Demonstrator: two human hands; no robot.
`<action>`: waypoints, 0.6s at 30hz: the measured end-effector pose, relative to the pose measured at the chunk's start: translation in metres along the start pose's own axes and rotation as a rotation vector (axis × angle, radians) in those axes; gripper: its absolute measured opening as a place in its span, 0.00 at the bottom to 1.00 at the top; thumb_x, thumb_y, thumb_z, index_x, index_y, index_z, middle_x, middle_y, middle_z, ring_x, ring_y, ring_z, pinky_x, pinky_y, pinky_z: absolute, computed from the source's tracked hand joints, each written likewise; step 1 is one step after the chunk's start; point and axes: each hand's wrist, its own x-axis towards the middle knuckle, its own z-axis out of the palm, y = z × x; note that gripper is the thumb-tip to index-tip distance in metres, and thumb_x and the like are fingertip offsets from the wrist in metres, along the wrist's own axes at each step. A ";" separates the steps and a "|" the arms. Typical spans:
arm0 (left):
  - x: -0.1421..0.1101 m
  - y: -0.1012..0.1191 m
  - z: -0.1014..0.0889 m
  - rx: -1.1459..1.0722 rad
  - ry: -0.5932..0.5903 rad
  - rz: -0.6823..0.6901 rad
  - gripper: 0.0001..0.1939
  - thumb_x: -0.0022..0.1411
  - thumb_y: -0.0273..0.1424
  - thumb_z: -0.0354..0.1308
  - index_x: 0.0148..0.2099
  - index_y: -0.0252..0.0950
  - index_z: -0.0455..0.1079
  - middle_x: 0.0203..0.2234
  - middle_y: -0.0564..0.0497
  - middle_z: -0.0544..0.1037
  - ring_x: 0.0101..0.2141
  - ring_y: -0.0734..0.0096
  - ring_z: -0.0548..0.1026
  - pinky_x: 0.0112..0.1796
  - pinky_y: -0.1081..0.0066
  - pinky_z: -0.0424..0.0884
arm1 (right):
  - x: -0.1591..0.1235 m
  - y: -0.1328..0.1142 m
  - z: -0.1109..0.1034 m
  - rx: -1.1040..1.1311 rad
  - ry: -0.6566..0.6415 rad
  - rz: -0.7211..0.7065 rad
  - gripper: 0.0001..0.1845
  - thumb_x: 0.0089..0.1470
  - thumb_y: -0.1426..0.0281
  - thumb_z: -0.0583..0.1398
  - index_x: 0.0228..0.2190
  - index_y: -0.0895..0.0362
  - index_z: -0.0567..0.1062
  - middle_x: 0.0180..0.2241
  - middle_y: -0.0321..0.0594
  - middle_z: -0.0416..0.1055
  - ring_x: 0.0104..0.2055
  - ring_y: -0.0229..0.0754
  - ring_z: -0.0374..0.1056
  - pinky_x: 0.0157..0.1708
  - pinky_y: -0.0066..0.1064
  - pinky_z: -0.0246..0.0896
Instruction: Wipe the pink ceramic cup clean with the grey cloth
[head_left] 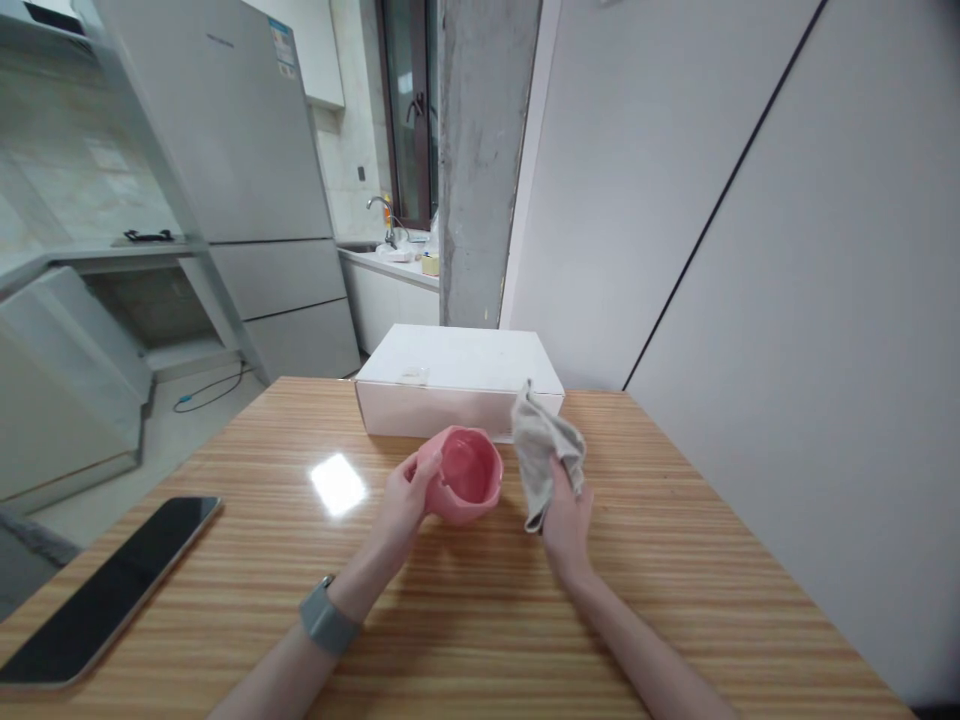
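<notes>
A pink bowl-like vessel [469,470] with a faceted rim is tilted so its inside faces me, and nothing shows in it. My left hand [409,492] grips it by its left side, thumb at the rim; a grey-banded watch is on that wrist. To its right, my right hand [568,515] is closed on a light grey cloth [541,450], which sticks up and hangs loosely past the fingers. The cloth and the vessel are apart. Part of my right hand's fingers is hidden behind the cloth.
A white box [457,360] lies at the far edge of the wooden table [480,640], just behind both hands. A black phone or tablet [112,590] rests at the left edge. White wall panels [787,300] border the right side. A fridge [247,150] stands beyond.
</notes>
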 end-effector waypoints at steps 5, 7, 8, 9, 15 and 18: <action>-0.007 0.004 0.007 -0.167 -0.151 -0.154 0.25 0.55 0.46 0.58 0.48 0.32 0.72 0.34 0.47 0.80 0.32 0.66 0.77 0.30 0.73 0.71 | 0.017 -0.013 0.005 0.424 -0.084 0.409 0.16 0.45 0.60 0.63 0.36 0.55 0.76 0.35 0.38 0.78 0.36 0.45 0.74 0.36 0.34 0.69; -0.011 0.004 0.008 -0.195 -0.210 -0.206 0.24 0.57 0.46 0.56 0.46 0.31 0.73 0.34 0.46 0.81 0.35 0.65 0.77 0.34 0.72 0.71 | 0.011 -0.015 0.004 0.389 -0.286 0.493 0.16 0.44 0.60 0.64 0.34 0.57 0.77 0.32 0.40 0.79 0.34 0.46 0.75 0.36 0.36 0.70; -0.013 0.004 0.008 -0.195 -0.242 -0.238 0.24 0.58 0.47 0.55 0.45 0.31 0.74 0.34 0.45 0.81 0.36 0.64 0.77 0.36 0.72 0.71 | 0.007 -0.014 0.003 0.347 -0.392 0.506 0.16 0.43 0.61 0.64 0.33 0.57 0.78 0.30 0.40 0.79 0.33 0.47 0.75 0.36 0.36 0.70; -0.014 0.003 0.007 -0.185 -0.270 -0.271 0.24 0.58 0.47 0.54 0.44 0.31 0.75 0.34 0.45 0.81 0.37 0.62 0.77 0.37 0.71 0.71 | 0.003 -0.012 0.001 0.303 -0.486 0.506 0.15 0.41 0.61 0.65 0.31 0.58 0.78 0.28 0.40 0.79 0.32 0.47 0.75 0.35 0.36 0.70; -0.009 -0.008 0.000 -0.110 -0.341 -0.370 0.27 0.59 0.50 0.52 0.47 0.33 0.73 0.38 0.46 0.81 0.39 0.61 0.77 0.35 0.71 0.71 | -0.001 -0.002 0.001 0.208 -0.667 0.460 0.15 0.38 0.62 0.67 0.30 0.57 0.79 0.29 0.40 0.79 0.37 0.49 0.74 0.40 0.36 0.68; -0.005 -0.015 0.001 -0.100 -0.276 -0.368 0.26 0.59 0.50 0.51 0.46 0.33 0.73 0.38 0.46 0.81 0.38 0.62 0.78 0.36 0.72 0.71 | 0.003 -0.001 0.006 0.219 -0.644 0.389 0.17 0.39 0.60 0.67 0.33 0.56 0.79 0.35 0.40 0.79 0.43 0.51 0.72 0.47 0.39 0.64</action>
